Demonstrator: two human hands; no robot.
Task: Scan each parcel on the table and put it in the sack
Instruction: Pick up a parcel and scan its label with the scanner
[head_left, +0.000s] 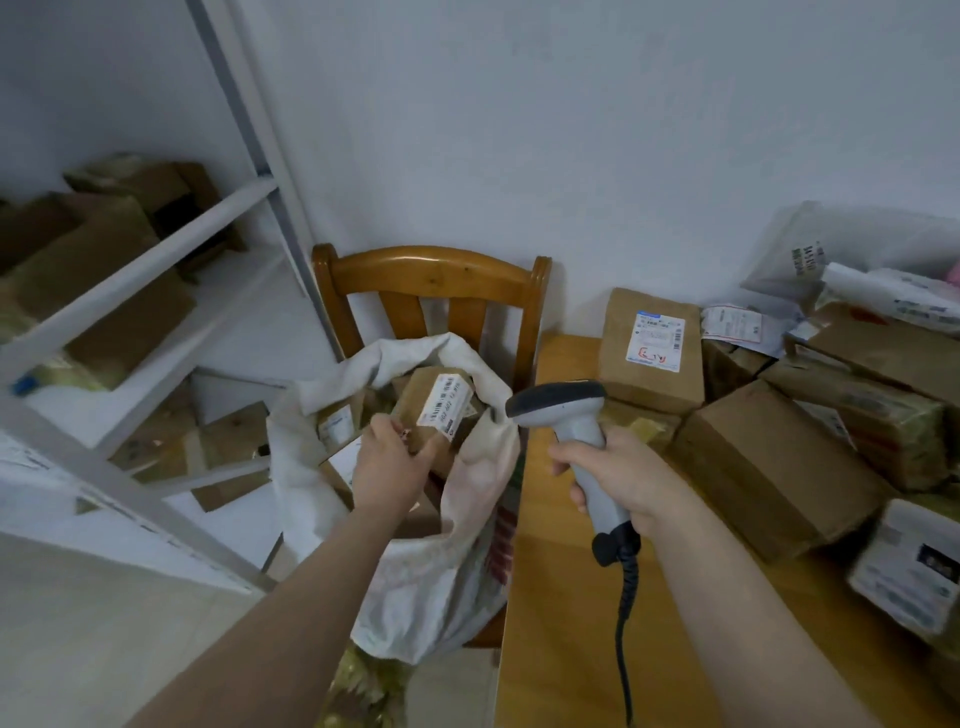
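A pale bare wall backs a cramped sorting corner. White metal shelving (156, 270) on the left holds cardboard boxes, a wooden chair (436, 275) stands against the wall, and a wooden counter (561, 597) runs along the right. A white cloth sack (441, 587) sits on the chair seat with its mouth propped open just beside the counter's edge, probably so parcels need only a short reach. The left hand (392, 460) grips a small brown parcel (431, 400) by its near end and holds it inside the sack's mouth, above other boxes already in there. Its white label faces up, which suggests it has been scanned and is about to be let go. The right hand (628, 483) is wrapped around the handle of a grey barcode scanner (576, 431), head pointing left and cable trailing toward the near edge, kept ready for the next item. Many parcels remain piled on the right of the counter, so the task looks far from finished. The held label shows barcodes and print too blurred to read. A labelled box (652, 348) at the far side carries a blue-edged shipping label with a red handwritten mark that cannot be made out.
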